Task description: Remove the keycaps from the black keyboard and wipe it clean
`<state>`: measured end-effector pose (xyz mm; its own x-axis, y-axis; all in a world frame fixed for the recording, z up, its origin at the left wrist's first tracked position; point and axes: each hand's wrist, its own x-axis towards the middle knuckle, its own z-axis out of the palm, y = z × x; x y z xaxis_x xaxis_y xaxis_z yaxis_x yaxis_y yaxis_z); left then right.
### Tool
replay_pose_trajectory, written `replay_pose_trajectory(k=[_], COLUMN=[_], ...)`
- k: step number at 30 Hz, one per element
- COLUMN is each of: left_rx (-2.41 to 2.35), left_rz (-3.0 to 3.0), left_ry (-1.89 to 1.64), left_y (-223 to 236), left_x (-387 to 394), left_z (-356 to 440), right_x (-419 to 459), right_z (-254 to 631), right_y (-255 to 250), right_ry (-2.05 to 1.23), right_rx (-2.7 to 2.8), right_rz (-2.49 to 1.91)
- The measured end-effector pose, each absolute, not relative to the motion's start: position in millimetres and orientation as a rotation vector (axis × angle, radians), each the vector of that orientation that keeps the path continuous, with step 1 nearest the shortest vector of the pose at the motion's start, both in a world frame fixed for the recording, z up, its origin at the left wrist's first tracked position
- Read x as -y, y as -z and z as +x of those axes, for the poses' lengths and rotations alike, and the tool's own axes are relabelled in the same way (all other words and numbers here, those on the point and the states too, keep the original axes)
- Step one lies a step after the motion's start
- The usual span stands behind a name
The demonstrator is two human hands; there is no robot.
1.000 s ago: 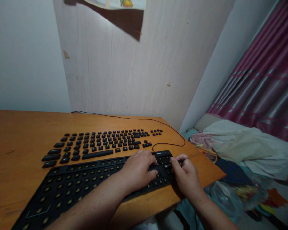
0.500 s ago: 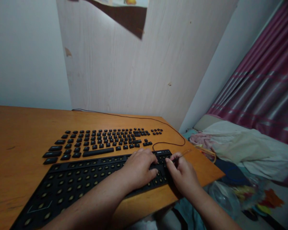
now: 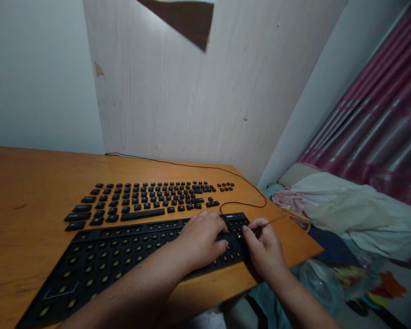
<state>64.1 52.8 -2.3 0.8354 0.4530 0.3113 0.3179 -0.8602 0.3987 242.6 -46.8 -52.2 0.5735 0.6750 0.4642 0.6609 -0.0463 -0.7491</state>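
A black keyboard [image 3: 123,253] with most of its keycaps off lies along the front of the desk, bare round key stems showing. My left hand [image 3: 202,237] rests on it right of its middle, thumb apart from the fingers, the fingertips partly hidden. At the number pad, my right hand [image 3: 265,246] pinches a thin stick-like tool [image 3: 273,221], whose slim reddish-brown end points out to the right; its exact kind is unclear. Its other end is hidden by the fingers. Behind the keyboard, loose black keycaps [image 3: 162,198] sit in rows, with the long spacebar [image 3: 142,214] in front.
The keyboard's cable [image 3: 250,205] loops over the right side of the wooden desk [image 3: 37,173] and runs along the back. A pale panel [image 3: 178,100] stands behind. Beyond the desk's right edge are rumpled bedding [image 3: 370,205], plastic bags [image 3: 322,283] and a curtain [image 3: 380,105].
The view has shifted slightly, moving the desk and keyboard a little in the picture. Both hands remain at nearly the same places on the keyboard, the thin tool still in my right hand.
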Motion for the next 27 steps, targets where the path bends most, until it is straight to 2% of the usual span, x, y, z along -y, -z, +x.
replay_pose_trajectory(k=[14,23,27], left_rx=[-0.559,-0.452,-0.432], left_rz=[2.64,2.11,2.08], left_ry=[-0.604,-0.682,-0.69], left_y=[3,12,12], left_x=[-54,-53,-55], left_z=[64,76,76], right_x=[51,40,34], right_z=[245,214,201], right_y=[39,30,28], right_ry=[-0.143,-0.191,-0.244], right_rx=[0.987,1.035,1.035], right_rz=[-1.632,-1.505,-1.441])
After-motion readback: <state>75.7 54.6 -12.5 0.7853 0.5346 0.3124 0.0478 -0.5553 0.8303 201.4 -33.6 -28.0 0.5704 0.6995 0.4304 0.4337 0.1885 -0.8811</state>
